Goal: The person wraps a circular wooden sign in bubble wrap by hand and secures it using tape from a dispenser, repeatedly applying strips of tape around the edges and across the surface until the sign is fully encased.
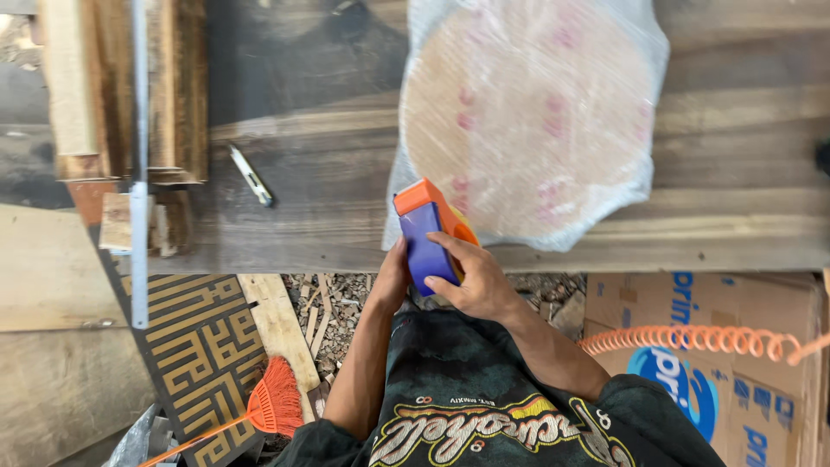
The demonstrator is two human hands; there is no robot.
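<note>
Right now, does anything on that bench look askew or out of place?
The plastic bag of round discs hangs a little over the front edge of the wooden bench. Wood scraps litter the floor below. Both hands hold a blue and orange tool at that edge.

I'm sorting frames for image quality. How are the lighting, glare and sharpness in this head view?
Head view: soft, even daylight with faint shadows; pale glare on the plastic-wrapped stack of discs dulls its detail; both hands on the blue and orange tool look reasonably sharp; the top left corner is softer.
</note>
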